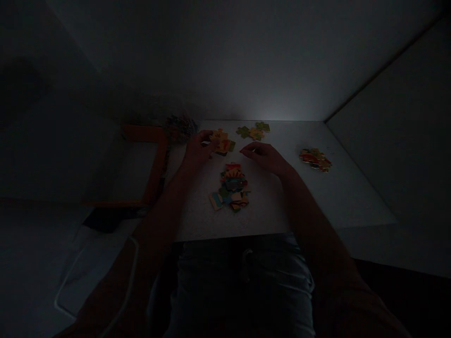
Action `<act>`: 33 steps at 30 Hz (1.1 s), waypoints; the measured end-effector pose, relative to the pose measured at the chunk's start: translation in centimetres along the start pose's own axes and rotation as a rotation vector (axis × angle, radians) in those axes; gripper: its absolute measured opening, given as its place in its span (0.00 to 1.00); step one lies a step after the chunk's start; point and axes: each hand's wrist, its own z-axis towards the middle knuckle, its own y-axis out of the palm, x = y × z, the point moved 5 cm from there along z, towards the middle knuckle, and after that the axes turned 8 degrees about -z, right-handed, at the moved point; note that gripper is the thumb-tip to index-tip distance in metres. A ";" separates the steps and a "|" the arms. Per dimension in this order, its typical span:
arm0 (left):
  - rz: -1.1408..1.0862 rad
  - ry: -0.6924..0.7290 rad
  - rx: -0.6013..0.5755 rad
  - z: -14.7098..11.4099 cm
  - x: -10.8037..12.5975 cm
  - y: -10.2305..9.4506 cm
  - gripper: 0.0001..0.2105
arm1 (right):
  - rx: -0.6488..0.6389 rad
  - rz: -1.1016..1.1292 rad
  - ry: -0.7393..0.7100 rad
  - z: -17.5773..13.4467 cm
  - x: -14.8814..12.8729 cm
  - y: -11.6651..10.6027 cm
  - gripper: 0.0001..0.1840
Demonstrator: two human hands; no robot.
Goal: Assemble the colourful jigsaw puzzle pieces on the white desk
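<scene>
My left hand is closed, thumb and fingers pinching a yellow-orange jigsaw puzzle piece. Other pieces, one with a green edge, lie against or beneath it; I cannot tell which. Just to the right, my right hand has its thumb and index finger pressed together over the table. Whatever may be between those fingertips is too small and dark to make out. Below both hands lies a heap of mixed puzzle pieces in red, green, blue and cream. Beyond them sit several green and yellow pieces.
Another pile of puzzle pieces rests at the right of the white table. An orange-brown frame stands on the left, near a dark tangled bundle. Walls bound the back and right. The room is very dim.
</scene>
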 end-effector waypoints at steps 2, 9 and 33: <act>-0.017 -0.010 -0.006 0.0 0.0 0.2 0.18 | 0.041 -0.073 -0.029 0.1 0.0 0.2 0.15; -0.047 -0.001 -0.171 -0.6 1.1 1.8 0.19 | 0.096 -0.020 -0.060 0.8 -0.6 2.1 0.17; -0.101 -0.101 0.073 0.1 0.7 -0.1 0.17 | 0.309 0.296 -0.016 1.1 0.1 -0.7 0.24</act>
